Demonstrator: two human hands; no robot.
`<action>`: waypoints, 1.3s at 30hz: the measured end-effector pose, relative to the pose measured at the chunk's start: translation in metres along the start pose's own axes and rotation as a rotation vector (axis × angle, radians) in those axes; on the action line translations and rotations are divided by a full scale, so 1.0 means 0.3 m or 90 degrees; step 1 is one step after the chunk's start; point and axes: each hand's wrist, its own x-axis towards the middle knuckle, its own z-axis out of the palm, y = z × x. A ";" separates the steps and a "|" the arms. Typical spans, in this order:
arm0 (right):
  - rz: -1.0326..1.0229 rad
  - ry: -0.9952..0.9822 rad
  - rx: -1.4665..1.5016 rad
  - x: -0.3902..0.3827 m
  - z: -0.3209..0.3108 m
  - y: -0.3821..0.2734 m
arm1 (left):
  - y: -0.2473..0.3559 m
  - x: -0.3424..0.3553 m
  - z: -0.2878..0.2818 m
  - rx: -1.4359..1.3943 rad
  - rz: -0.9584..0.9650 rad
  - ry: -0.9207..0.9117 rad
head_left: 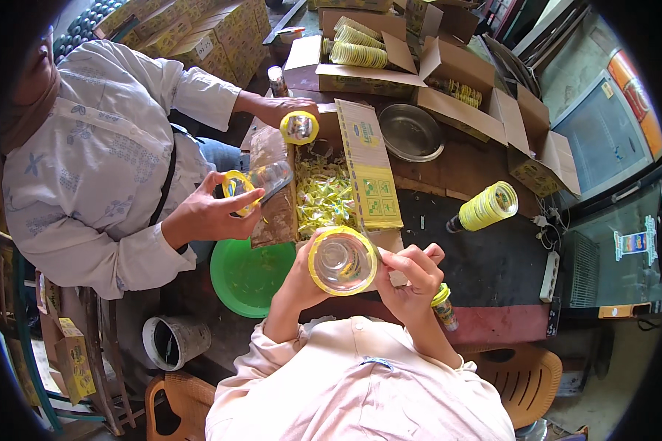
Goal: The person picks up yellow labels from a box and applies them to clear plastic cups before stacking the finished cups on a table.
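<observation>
A clear plastic cup with a yellow rim (343, 260) is in front of my chest, its round mouth facing up toward me. My left hand (299, 281) is wrapped round the cup's left side. On the other side my right hand (410, 278) has its thumb and forefinger pinched close against the rim. Whatever lies between those fingertips is too small to make out. Just beyond the cup stands an open cardboard box (371, 165) holding a heap of yellow-and-clear scraps (326, 200).
A co-worker at left holds yellow-rimmed cups (299, 128) in both hands. A green basin (246, 275) sits below the box. Rightward are a cup stack (488, 206), a filled cup (444, 307) and a power strip (549, 277). A metal bowl (410, 132) and cartons (463, 88) stand farther back.
</observation>
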 end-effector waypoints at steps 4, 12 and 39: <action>-0.011 -0.006 -0.022 0.000 0.001 0.007 | 0.001 0.010 -0.005 0.014 0.000 -0.040; -0.012 -0.001 -0.036 0.003 0.005 0.004 | 0.012 0.017 0.024 -0.014 0.008 0.009; 0.059 0.010 0.035 0.004 0.029 0.005 | -0.055 -0.011 0.044 -0.120 0.055 0.005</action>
